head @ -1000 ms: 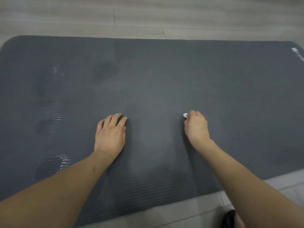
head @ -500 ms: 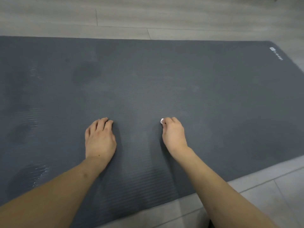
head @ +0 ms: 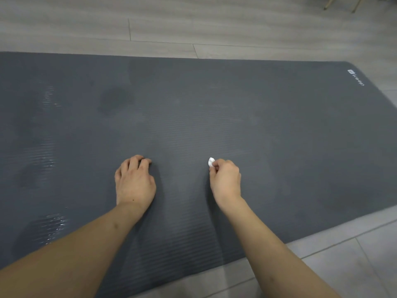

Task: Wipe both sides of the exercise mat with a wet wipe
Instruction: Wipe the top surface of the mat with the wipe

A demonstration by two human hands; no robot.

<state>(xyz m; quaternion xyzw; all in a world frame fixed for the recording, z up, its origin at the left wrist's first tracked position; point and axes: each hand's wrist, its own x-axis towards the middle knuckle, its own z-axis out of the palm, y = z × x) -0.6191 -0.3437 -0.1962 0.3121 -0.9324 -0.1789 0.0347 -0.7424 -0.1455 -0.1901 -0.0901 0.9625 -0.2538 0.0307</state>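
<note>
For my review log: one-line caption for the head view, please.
Right hand pinches a small white wet wipe on the grey exercise mat; left hand rests beside it.

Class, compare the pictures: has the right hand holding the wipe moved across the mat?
No, hardly: the right hand, pinching the wipe, keeps about the same gap to the white logo on the mat; only the camera view shifted.
</note>
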